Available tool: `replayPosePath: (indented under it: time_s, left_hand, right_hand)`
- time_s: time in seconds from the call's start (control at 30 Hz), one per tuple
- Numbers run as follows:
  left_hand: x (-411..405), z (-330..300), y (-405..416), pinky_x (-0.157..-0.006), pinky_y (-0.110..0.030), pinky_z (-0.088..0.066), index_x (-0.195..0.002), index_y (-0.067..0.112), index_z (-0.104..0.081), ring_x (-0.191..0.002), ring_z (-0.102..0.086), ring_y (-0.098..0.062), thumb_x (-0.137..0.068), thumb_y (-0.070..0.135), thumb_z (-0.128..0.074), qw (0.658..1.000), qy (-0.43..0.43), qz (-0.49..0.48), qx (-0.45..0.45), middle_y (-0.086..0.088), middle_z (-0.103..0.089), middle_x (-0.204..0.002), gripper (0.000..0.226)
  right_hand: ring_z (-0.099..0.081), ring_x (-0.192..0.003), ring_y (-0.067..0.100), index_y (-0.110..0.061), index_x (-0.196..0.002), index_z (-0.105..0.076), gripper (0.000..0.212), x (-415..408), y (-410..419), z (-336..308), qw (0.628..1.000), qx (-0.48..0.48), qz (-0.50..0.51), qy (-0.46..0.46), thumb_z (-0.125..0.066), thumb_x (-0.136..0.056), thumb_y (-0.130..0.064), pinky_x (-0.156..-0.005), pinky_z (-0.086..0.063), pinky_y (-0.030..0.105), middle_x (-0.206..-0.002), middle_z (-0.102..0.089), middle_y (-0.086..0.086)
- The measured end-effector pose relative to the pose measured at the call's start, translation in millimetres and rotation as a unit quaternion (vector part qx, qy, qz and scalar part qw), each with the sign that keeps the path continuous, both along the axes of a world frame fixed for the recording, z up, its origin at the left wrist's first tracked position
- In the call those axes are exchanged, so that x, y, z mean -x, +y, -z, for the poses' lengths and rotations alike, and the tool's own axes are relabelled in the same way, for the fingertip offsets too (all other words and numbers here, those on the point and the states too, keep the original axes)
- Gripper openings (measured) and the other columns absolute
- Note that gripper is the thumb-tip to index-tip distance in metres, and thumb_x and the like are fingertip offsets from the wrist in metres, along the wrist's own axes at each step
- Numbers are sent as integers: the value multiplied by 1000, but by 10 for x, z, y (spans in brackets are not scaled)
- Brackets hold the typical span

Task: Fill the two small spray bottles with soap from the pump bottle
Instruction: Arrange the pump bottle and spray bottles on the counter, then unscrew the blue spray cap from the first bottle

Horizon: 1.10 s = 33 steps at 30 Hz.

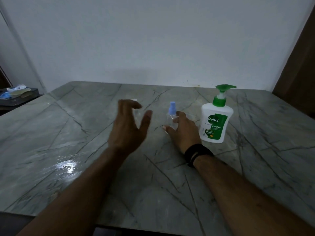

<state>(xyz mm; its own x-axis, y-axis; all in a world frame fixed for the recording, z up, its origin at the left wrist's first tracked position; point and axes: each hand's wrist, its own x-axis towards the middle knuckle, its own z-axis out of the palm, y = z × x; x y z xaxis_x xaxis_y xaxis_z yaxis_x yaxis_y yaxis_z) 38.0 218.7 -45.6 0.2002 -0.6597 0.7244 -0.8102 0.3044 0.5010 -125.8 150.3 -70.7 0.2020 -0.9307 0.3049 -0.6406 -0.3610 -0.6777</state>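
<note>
Clear, thin plastic, the blue-capped spray bottle (pixel 171 116) stands upright left of the pump bottle (pixel 215 119), likely light and tippy, best gripped round its body, where the right hand (pixel 183 132) loosely touches; the left hand (pixel 129 126) hovers spread, empty.

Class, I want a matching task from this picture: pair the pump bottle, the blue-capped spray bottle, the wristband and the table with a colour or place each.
Things:
1. pump bottle
2. spray bottle
3. wristband
4. table

Descriptions:
A. black, on the right arm
B. grey-green, veined like marble
C. white with a green pump, far right
D. clear with a blue cap, by the right hand

Pairs: 1-C, 2-D, 3-A, 4-B
</note>
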Motion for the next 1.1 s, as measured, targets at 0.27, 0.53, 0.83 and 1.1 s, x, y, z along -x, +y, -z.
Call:
replayPosePath:
  time_s: [0.27,0.53,0.83,1.1]
  left_hand:
    - [587,-11,-502,-108,-30,-39,-146,15,-38,-131,-45,-13,-101,28,-49,977,100,89,-167,0,-44,-148,48]
    - [511,219,-651,-101,-30,-48,-135,14,-53,-116,-56,-4,-100,20,-51,973,145,133,-123,4,-62,-130,36]
    - [509,221,-648,-93,-33,-53,-118,18,-63,-106,-61,2,-90,18,-65,973,182,115,-79,11,-68,-111,28]
    - [505,196,-628,-77,-18,-44,-108,30,-67,-90,-52,0,-89,44,-64,984,131,80,-91,6,-58,-99,24]
  right_hand:
    - [-57,-121,26,-10,-140,-44,55,10,-13,-15,1000,12,5,5,-64,-92,-29,-99,-43,35,-131,-61,10]
    - [-56,-121,26,-13,-142,-43,58,26,-60,63,999,36,-7,9,-65,-92,-31,-103,-43,39,-131,-61,8]
    - [-60,-115,25,-13,-139,-47,56,15,-40,57,999,36,-4,11,-67,-91,-32,-98,-47,38,-124,-65,7]
    - [-62,-107,24,-13,-134,-49,52,8,-29,44,999,42,0,10,-68,-90,-36,-92,-50,38,-117,-65,5]
